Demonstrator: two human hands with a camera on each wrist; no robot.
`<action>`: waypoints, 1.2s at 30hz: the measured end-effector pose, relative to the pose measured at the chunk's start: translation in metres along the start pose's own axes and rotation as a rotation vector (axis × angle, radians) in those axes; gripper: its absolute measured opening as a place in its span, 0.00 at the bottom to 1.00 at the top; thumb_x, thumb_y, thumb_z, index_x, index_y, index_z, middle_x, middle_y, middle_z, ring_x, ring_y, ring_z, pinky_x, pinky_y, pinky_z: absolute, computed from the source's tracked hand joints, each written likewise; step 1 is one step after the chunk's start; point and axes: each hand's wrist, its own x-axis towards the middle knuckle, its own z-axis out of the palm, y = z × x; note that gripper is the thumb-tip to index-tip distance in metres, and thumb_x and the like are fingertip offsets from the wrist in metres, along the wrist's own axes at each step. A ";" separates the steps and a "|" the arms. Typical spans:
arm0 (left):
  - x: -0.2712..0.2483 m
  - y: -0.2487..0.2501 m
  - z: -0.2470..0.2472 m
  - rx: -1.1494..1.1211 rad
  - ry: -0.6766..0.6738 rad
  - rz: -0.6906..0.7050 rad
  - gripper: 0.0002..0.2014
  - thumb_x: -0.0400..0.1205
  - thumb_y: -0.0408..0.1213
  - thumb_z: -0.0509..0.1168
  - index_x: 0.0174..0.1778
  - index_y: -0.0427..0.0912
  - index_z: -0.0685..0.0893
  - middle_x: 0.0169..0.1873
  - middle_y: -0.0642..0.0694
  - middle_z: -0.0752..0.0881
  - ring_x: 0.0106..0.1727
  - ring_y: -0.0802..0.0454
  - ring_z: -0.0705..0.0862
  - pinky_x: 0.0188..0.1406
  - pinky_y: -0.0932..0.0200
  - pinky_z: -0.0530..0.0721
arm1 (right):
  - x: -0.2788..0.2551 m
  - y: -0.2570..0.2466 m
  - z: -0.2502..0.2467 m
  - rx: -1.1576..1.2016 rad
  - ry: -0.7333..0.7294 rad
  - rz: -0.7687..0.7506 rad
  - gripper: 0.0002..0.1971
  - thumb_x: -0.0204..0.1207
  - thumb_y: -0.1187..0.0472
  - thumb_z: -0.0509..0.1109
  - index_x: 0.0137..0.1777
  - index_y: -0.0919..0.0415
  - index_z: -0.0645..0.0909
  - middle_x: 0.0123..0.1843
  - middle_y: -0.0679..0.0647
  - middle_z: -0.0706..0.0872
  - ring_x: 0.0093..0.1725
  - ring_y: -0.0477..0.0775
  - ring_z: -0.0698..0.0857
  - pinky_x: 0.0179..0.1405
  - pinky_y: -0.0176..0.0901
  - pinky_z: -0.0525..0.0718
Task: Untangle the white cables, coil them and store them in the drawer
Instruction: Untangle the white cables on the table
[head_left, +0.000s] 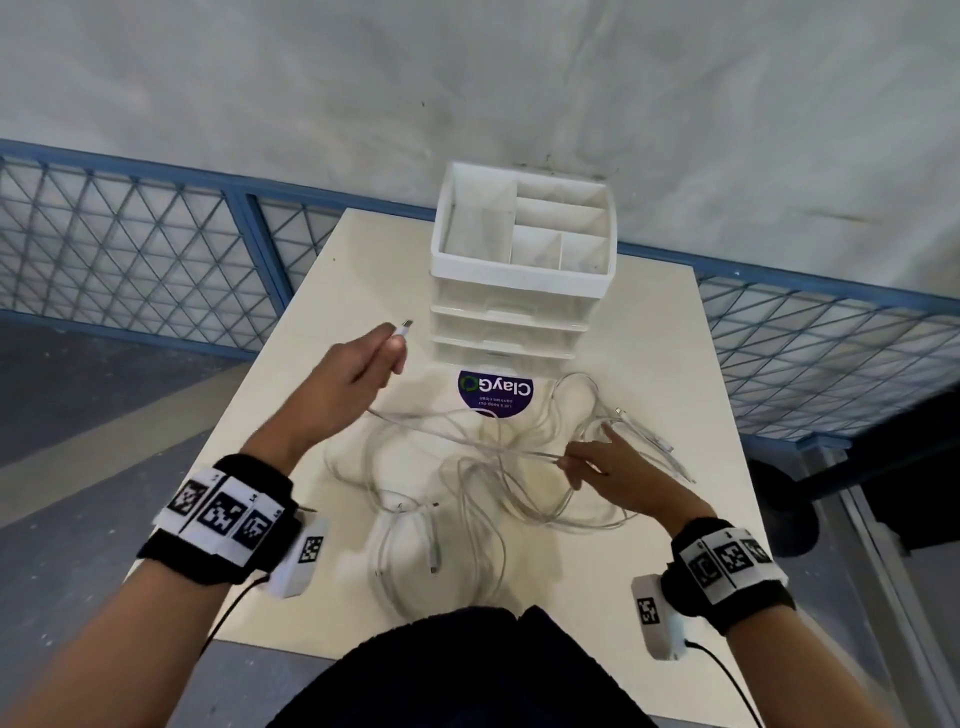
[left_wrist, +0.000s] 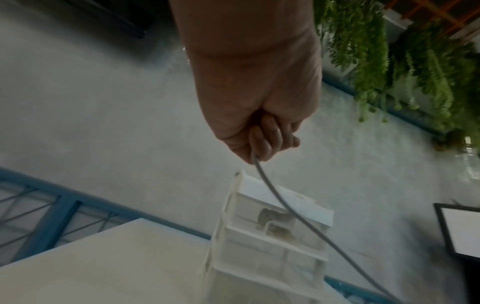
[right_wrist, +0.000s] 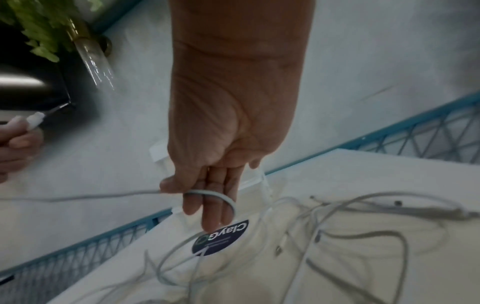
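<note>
Several white cables (head_left: 467, 483) lie tangled on the cream table (head_left: 675, 338). My left hand (head_left: 363, 358) is raised in front of the drawer unit and grips one cable near its plug (head_left: 402, 328), which sticks out past the fingers. In the left wrist view the fist (left_wrist: 262, 144) is curled round that cable (left_wrist: 285, 209). The same cable runs taut across to my right hand (head_left: 597, 467), low over the tangle. In the right wrist view the thumb and fingers (right_wrist: 200, 197) pinch the cable (right_wrist: 215, 194). The white drawer unit (head_left: 511, 317) stands at the table's back, its drawers closed.
The unit's top is an open divided tray (head_left: 524, 228). A round purple ClayGo sticker (head_left: 496, 393) lies on the table before the unit. Blue mesh railing (head_left: 130, 249) runs behind the table. A dark object (head_left: 909, 467) stands off the right edge.
</note>
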 end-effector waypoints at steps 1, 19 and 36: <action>-0.002 -0.006 -0.003 0.041 -0.011 -0.003 0.16 0.87 0.47 0.49 0.36 0.47 0.73 0.26 0.49 0.74 0.28 0.57 0.72 0.31 0.67 0.71 | -0.003 0.002 -0.004 -0.007 0.032 0.000 0.15 0.84 0.58 0.60 0.33 0.48 0.71 0.26 0.39 0.78 0.33 0.28 0.80 0.81 0.57 0.51; 0.007 0.065 0.017 -0.250 0.034 0.121 0.17 0.88 0.41 0.47 0.33 0.48 0.67 0.27 0.53 0.68 0.28 0.64 0.70 0.34 0.74 0.70 | 0.029 -0.035 -0.007 0.156 0.051 -0.065 0.10 0.78 0.59 0.68 0.41 0.66 0.79 0.43 0.61 0.88 0.46 0.62 0.84 0.53 0.53 0.79; -0.002 0.030 0.038 0.593 0.386 -0.092 0.16 0.87 0.35 0.54 0.69 0.35 0.74 0.60 0.37 0.85 0.33 0.29 0.86 0.25 0.53 0.70 | 0.031 -0.065 -0.069 -0.360 0.519 -0.148 0.13 0.80 0.48 0.60 0.51 0.49 0.86 0.35 0.47 0.89 0.48 0.46 0.70 0.47 0.44 0.55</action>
